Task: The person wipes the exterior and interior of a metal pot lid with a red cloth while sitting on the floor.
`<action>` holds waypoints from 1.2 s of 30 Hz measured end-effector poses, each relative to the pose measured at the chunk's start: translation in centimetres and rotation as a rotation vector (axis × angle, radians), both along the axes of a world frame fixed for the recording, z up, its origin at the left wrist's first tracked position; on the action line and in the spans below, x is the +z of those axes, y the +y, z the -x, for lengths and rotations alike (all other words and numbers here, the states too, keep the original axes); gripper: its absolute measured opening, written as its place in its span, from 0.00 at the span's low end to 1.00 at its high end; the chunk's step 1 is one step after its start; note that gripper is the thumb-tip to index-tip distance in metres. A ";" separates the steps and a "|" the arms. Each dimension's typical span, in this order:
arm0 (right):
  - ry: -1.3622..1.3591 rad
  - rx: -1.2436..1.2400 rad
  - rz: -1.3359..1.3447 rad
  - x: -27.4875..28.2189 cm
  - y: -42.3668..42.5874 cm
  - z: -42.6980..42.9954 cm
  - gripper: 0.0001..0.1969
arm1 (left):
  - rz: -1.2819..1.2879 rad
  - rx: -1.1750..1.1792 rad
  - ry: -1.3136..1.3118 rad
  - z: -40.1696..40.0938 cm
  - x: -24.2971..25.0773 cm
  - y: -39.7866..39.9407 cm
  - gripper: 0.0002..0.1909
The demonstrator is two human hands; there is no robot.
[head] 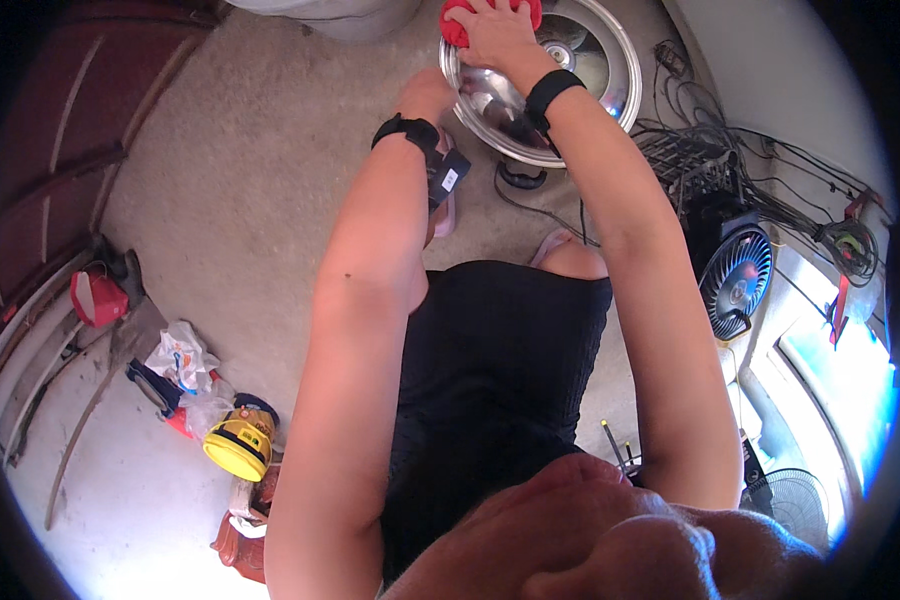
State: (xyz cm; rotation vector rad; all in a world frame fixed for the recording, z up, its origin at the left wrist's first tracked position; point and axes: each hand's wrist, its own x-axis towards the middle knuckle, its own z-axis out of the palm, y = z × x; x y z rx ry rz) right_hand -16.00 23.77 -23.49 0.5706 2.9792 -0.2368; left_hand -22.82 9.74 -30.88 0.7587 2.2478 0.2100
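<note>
A large round, shiny metal lid (495, 94) with a central knob lies at the top of the view, over the concrete floor. My right hand (499, 34) holds a bunched red cloth (454, 31) against the lid's far left part, fingers spread over it. Beside the lid's left rim is my left hand (427, 94), blurred; whether it touches or grips the rim cannot be made out. Just below the near rim, a black handle (521, 178) shows with a cord by it. The top edge of the picture cuts off part of the cloth.
Tangled cables (690, 142) and a black fan (736, 281) stand along the right wall. A whitish tub (345, 19) is at the top. Plastic bags (184, 356) and a yellow-and-navy container (241, 439) lie at lower left. My feet in pink footwear (551, 244) rest near the lid.
</note>
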 end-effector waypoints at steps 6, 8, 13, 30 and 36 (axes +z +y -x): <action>0.017 0.063 0.015 -2.8 1.0 -0.4 0.14 | -0.275 0.112 -0.262 -1.0 -1.4 0.3 0.20; 0.036 0.130 -0.017 -3.5 1.1 -1.6 0.10 | -0.142 -0.019 -0.166 -0.9 -1.1 1.3 0.20; 0.177 0.290 0.019 -2.4 -2.3 -2.2 0.10 | -0.127 0.068 -0.164 1.7 -4.8 -0.7 0.22; -0.235 0.014 0.459 3.5 -0.9 -17.3 0.23 | -0.146 0.098 -0.151 2.1 -2.3 -0.1 0.11; 0.203 -0.300 0.332 2.4 5.0 -15.4 0.32 | -0.112 0.087 -0.072 3.3 -2.8 -0.2 0.10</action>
